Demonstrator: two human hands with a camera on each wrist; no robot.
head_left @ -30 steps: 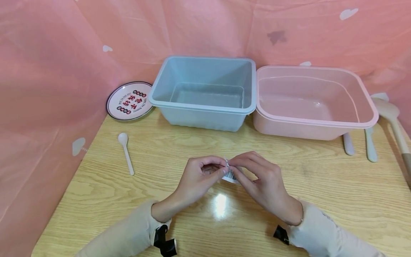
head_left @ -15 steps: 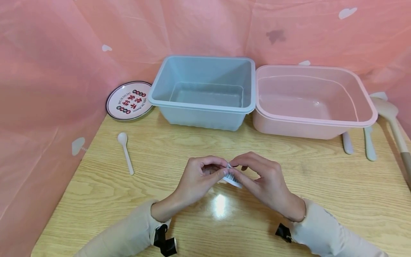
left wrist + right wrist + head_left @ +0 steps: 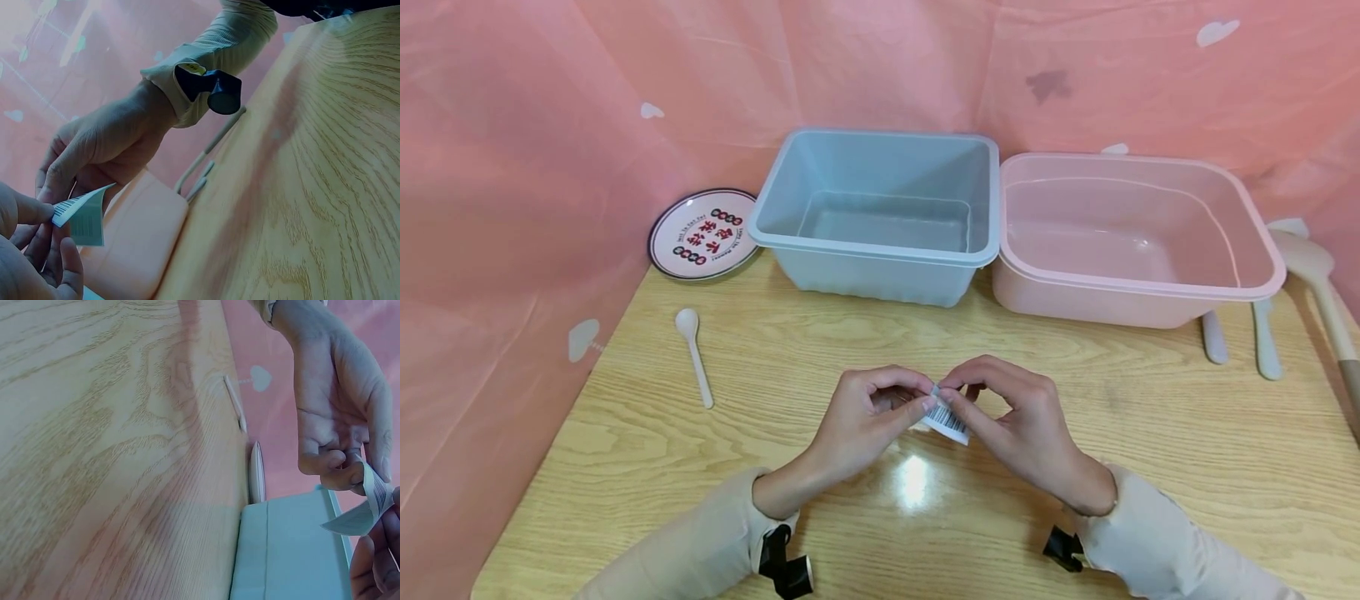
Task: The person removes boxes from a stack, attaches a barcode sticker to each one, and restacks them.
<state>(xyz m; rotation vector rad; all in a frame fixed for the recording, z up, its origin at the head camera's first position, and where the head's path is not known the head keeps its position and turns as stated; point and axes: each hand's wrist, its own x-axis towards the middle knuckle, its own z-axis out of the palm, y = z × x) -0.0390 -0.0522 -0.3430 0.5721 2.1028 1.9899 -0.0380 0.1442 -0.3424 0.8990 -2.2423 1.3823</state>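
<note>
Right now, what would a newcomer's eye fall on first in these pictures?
Mid-table, the left hand and the right hand pinch a small barcode label between them. Behind stand a blue tub and, right of it, a pink tub. A white spoon lies at left.

barcode label (image 3: 947, 417) | small, white, curled | pinched between both hands above table

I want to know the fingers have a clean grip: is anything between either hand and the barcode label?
Nothing visible. The left hand and right hand both pinch the barcode label directly, above the table.
</note>
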